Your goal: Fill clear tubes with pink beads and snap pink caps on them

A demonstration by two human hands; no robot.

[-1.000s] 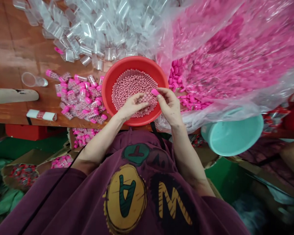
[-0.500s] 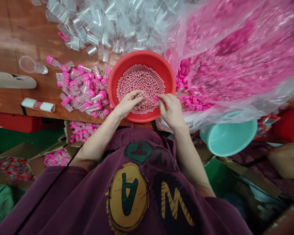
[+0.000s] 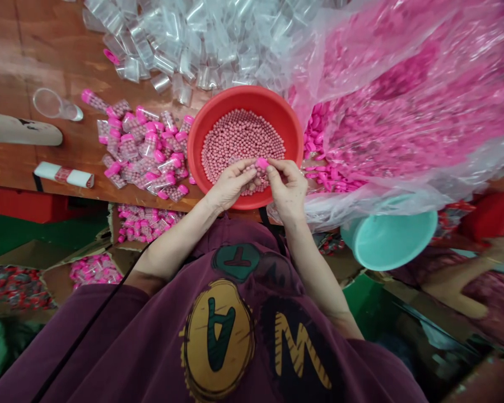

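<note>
My left hand [image 3: 234, 183] is closed around a small clear bottle of pink beads, mostly hidden by the fingers, above the front of a red bowl [image 3: 292, 140]. A bright pink cap [image 3: 261, 163] sits at the bottle's mouth, pinched by my right hand [image 3: 287, 184]; whether it is fully seated I cannot tell. Pink beads [image 3: 239, 134] fill the bottom of the bowl beneath both hands. Left of the bowl lies a pile of bead-filled bottles with pink caps [image 3: 147, 148].
Clear bottles [image 3: 172, 39] are heaped behind the bowl. Loose pink caps [image 3: 331, 178] spill from a large plastic bag [image 3: 403, 112] on the right. A teal bucket [image 3: 397, 240] hangs over the right edge. Boxes with capped bottles [image 3: 147, 222] stand below. Another person's arm [image 3: 457, 280] is at right.
My right hand has moved left and brought the pink cap onto the bottle. My left hand has shifted slightly right with the bottle.
</note>
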